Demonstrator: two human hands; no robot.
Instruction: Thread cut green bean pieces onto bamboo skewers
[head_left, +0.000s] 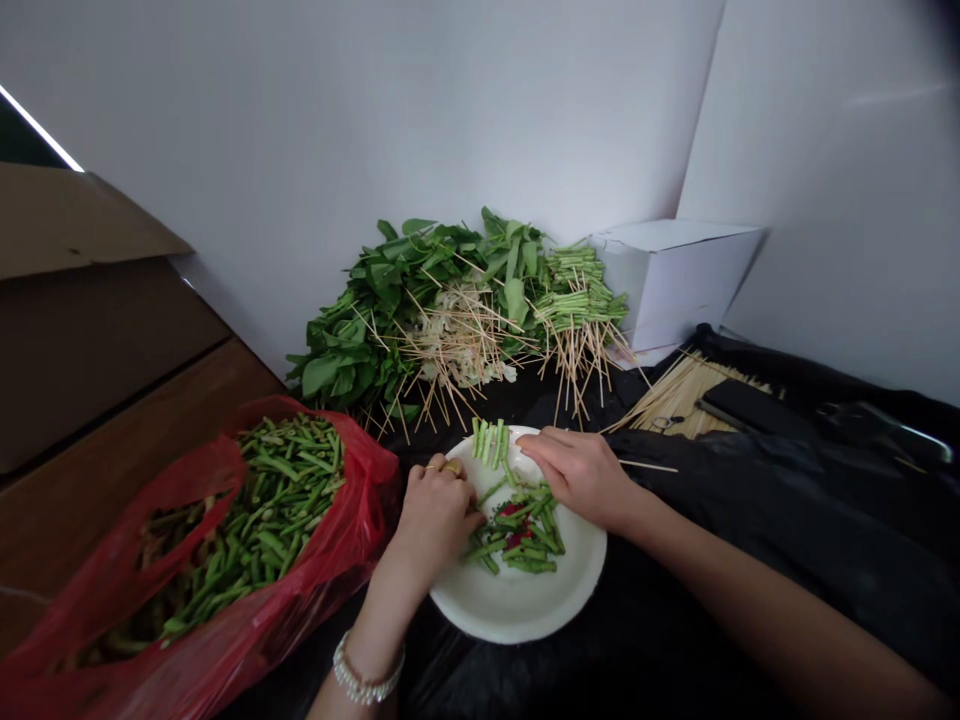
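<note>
A white plate [517, 605] sits on the black-covered table and holds cut green bean pieces [525, 535] with a bit of red among them. My left hand [435, 515] rests at the plate's left rim, fingers curled in on the bean pieces. My right hand [574, 470] lies over the plate's top right, fingers pinched together on a thin wooden skewer [649, 466]. The skewer carries a short row of bean pieces [490, 443] at the plate's far edge.
A red plastic bag [225, 540] full of green beans lies at the left. Behind the plate are skewered leafy greens [390, 300], pale skewered vegetables [457, 345] and skewered green stems [577, 295]. Loose skewers [679, 395] and a white box [675, 275] sit right. Cardboard [75, 300] stands left.
</note>
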